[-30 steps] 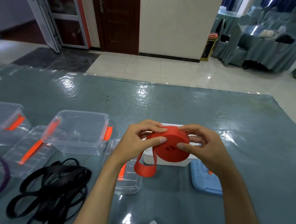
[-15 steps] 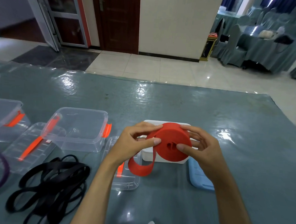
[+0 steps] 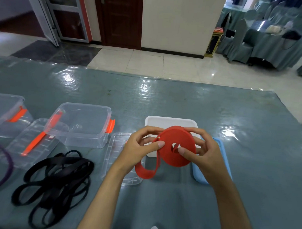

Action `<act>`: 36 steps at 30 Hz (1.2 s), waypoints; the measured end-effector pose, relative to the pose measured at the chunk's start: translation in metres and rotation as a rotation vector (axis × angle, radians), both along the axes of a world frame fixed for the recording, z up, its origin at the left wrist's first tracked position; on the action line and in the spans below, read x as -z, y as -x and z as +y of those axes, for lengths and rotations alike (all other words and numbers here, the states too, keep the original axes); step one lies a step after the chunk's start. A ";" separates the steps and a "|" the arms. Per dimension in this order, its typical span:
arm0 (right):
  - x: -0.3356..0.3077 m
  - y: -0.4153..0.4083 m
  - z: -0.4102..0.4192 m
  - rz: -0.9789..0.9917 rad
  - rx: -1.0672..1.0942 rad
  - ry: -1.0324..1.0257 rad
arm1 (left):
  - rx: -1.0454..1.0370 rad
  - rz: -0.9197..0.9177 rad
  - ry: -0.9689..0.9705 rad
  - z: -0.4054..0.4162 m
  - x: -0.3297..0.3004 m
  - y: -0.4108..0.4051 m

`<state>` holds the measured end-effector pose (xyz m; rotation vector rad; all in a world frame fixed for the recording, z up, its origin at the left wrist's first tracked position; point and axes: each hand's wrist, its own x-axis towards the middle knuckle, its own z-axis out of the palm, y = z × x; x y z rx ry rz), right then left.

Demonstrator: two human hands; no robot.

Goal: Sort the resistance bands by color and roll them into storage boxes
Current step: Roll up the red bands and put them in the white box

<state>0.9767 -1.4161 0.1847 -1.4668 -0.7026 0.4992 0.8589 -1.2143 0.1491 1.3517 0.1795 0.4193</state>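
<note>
Since a second ago the loose tail of the red band (image 3: 177,147) has grown shorter, and the roll now shows its flat coiled face to the camera, with a small hole at its middle. Both hands hold the roll up above the table (image 3: 250,137), in front of the white box (image 3: 171,121). The left hand (image 3: 138,147) grips the roll's left rim, thumb pressed on the face and fingers curled over the far edge. The right hand (image 3: 202,152) grips the right side, thumb laid beside the centre hole and fingers wrapped behind. The tail (a single hanging loop) drops from the left rim down toward the clear lid (image 3: 116,158) lying flat below.

Right of the white box a blue lid (image 3: 222,153) lies half hidden under the right wrist. Left of the hands stands an open clear box (image 3: 79,124) with orange latches, another clear lid (image 3: 31,143) leaning against its left side. A second clear box (image 3: 5,112) sits at the far left edge. Near left, a heap of black bands (image 3: 56,179) lies tangled on the cloth, and a purple band (image 3: 5,168) curves in from the left edge.
</note>
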 end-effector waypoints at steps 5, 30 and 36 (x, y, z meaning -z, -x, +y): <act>0.018 0.010 -0.002 0.081 0.115 -0.073 | -0.050 -0.007 0.082 -0.010 0.008 -0.003; 0.035 -0.004 -0.026 0.351 -0.017 0.079 | -0.083 0.104 0.179 -0.014 0.028 -0.007; 0.044 0.001 -0.008 0.354 0.067 0.003 | -0.197 0.102 0.137 -0.018 0.037 0.001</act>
